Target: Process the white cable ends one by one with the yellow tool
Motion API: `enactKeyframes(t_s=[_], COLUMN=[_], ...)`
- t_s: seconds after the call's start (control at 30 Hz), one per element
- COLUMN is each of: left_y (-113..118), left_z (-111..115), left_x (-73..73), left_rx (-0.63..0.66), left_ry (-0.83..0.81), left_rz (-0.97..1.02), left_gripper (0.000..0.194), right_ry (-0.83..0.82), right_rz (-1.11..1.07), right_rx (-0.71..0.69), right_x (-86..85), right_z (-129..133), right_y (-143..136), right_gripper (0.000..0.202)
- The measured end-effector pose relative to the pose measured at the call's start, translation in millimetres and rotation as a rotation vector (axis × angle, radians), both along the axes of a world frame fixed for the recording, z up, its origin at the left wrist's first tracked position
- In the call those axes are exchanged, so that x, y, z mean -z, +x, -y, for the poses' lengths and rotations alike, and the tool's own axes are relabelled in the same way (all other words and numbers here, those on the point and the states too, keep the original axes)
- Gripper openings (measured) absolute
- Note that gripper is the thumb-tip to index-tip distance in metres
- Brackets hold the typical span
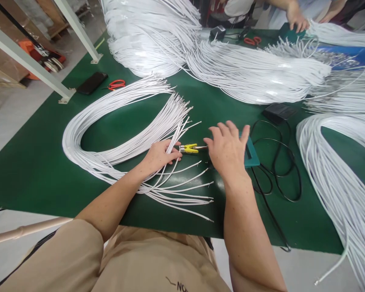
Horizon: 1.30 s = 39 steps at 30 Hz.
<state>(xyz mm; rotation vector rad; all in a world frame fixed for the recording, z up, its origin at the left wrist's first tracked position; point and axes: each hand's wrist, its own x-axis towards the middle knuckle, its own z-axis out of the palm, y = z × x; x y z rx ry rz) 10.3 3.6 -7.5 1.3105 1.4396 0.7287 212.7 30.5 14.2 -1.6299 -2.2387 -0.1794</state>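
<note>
My left hand is closed on a few white cables, pinching them between thumb and fingers. Just beyond its fingertips is a small yellow clip with metal ends; whether the hand touches it is unclear. A thin metal piece runs from the clip toward my right hand, whose fingers are spread. That palm hides part of a teal device under or beside it. Loose cable ends fan out between my forearms, and the rest of the looped cable bundle lies to the left.
Large white cable bundles fill the back, another bundle hangs over the right edge. Red-handled scissors and a black phone-like object lie back left. A black cord coils right of the device. Another person's hand works across the table.
</note>
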Motion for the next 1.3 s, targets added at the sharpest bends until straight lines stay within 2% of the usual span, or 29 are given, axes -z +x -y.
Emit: enactKeyframes(t_s=[0.1, 0.2, 0.27, 0.33, 0.43, 0.47, 0.53, 0.63, 0.73, 0.83, 0.9, 0.97, 1.0, 1.07, 1.1, 1.17, 1.23, 1.3], left_y=[-3, -8, -11, -15, -20, -21, -23, -25, -24, -22, -21, -20, -19, -18, -17, -15, -11, -8], left_z=[-1, -2, -3, -4, -5, -5, -6, -5, -4, -2, 0, 3, 4, 7, 8, 9, 9, 8], left_x=[-2.8, -7.2, -9.5, -9.9, -6.7, -5.5, -4.1, -5.4, -8.7, -11.7, -14.2, -17.6, -19.7, -24.1, -26.1, -28.5, -27.7, -24.0], left_rx=[0.017, -0.001, -0.008, -0.003, -0.003, -0.007, -0.012, -0.030, -0.053, -0.046, -0.033, -0.006, 0.008, 0.028, 0.034, 0.030, 0.000, -0.036], left_ry=[-0.021, -0.040, -0.033, -0.016, 0.015, 0.029, 0.054, 0.054, 0.031, 0.029, 0.050, 0.080, 0.090, 0.097, 0.099, 0.112, 0.141, 0.166], left_rz=[0.031, 0.066, 0.085, 0.099, 0.124, 0.132, 0.151, 0.172, 0.182, 0.172, 0.148, 0.135, 0.126, 0.089, 0.069, 0.069, 0.135, 0.205], left_gripper=[0.048, 0.049, 0.053, 0.055, 0.045, 0.041, 0.036, 0.039, 0.042, 0.043, 0.043, 0.042, 0.042, 0.041, 0.040, 0.036, 0.033, 0.031], right_ry=[0.030, 0.042, 0.059, 0.018, -0.163, -0.210, -0.233, -0.318, -0.548, -0.744, -0.936, -0.868, -0.794, -0.728, -0.717, -0.730, -0.748, -0.780], right_rz=[0.032, 0.024, -0.043, -0.159, -0.269, -0.228, -0.061, 0.135, 0.130, -0.020, -0.327, -0.488, -0.660, -0.943, -1.083, -1.271, -1.336, -1.306], right_rx=[0.107, 0.089, 0.041, -0.121, -0.562, -0.705, -0.771, -0.664, -0.587, -0.632, -0.628, -0.459, -0.291, -0.132, -0.108, -0.160, -0.213, -0.246], right_x=[7.1, 7.7, 0.7, -10.2, -22.4, -23.1, -19.2, -9.3, -8.5, -19.3, -27.2, -31.2, -31.2, -28.0, -25.5, -20.5, -17.2, -15.5], right_z=[-2, -4, -2, 4, 21, 28, 41, 57, 66, 62, 49, 31, 22, 8, 4, 0, 1, 3], right_y=[5, 7, 4, -6, -31, -42, -61, -79, -78, -62, -49, -39, -35, -33, -33, -36, -39, -42], right_gripper=[0.034, 0.032, 0.029, 0.025, 0.026, 0.026, 0.023, 0.021, 0.021, 0.015, 0.024, 0.029, 0.025, 0.019, 0.020, 0.026, 0.030, 0.030])
